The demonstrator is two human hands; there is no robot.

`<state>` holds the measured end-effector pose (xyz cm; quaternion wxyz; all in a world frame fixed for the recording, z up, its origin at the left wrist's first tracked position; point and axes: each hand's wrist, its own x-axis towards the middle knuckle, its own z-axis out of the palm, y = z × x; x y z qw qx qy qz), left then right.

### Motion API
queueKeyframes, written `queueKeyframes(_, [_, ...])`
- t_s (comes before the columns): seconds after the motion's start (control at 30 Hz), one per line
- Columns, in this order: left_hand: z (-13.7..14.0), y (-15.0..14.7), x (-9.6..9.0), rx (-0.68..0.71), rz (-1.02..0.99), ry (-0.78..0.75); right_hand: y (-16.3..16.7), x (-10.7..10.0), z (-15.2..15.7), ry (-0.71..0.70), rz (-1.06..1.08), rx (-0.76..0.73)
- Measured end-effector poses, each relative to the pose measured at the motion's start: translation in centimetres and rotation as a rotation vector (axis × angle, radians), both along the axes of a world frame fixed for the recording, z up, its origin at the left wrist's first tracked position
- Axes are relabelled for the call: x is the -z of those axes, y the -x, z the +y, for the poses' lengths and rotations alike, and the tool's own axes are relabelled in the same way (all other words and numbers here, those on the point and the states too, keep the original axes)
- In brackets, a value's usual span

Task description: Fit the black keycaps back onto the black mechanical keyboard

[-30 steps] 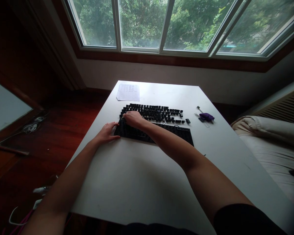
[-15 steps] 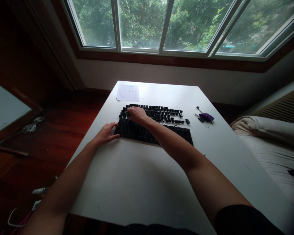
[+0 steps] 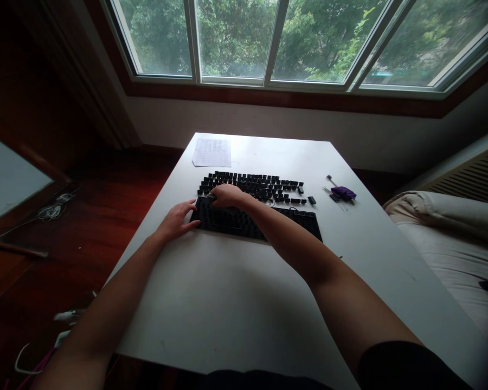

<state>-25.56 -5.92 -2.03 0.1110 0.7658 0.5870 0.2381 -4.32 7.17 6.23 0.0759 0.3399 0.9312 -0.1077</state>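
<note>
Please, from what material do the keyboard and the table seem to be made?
Keyboard: probably black plastic, rather matte, as little light shines back. Table: a smooth white coating, perhaps laminate, with soft glow at its far end; its core is hidden.

The left arm point(image 3: 126, 287) reaches forward nearly straight, its hand point(image 3: 178, 221) turned inward, thumb point(image 3: 192, 223) spread well apart from the fingers point(image 3: 187, 206). The right arm point(image 3: 305, 257), bent at the elbow point(image 3: 319, 276), slants across to the left; the right hand point(image 3: 228, 195) is palm down, knuckles up, fingertips too dim to make out.
</note>
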Motion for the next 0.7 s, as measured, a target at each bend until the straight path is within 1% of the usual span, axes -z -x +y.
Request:
queueKeyframes(0.07, [0.1, 0.1, 0.1, 0.000, -0.004, -0.002, -0.1, 0.4, 0.0, -0.017, 0.013, -0.013])
queueKeyframes(0.13, [0.3, 0.2, 0.2, 0.002, -0.017, -0.005, -0.2, 0.7, -0.1, -0.067, 0.031, -0.005])
queueKeyframes(0.27, [0.4, 0.2, 0.2, -0.005, -0.039, 0.004, -0.5, 0.8, -0.2, -0.216, 0.086, 0.103])
queueKeyframes(0.37, [0.4, 0.1, 0.0, -0.009, -0.041, 0.006, -0.9, 0.3, 0.0, -0.266, 0.140, 0.141])
queueKeyframes(0.5, [0.4, 0.1, 0.2, -0.004, -0.041, 0.002, -1.5, -0.3, 0.4, -0.242, 0.141, 0.139])
queueKeyframes(0.7, [0.5, 0.2, 0.6, -0.013, -0.033, -0.006, -1.9, -0.5, 0.7, -0.066, 0.042, 0.099])
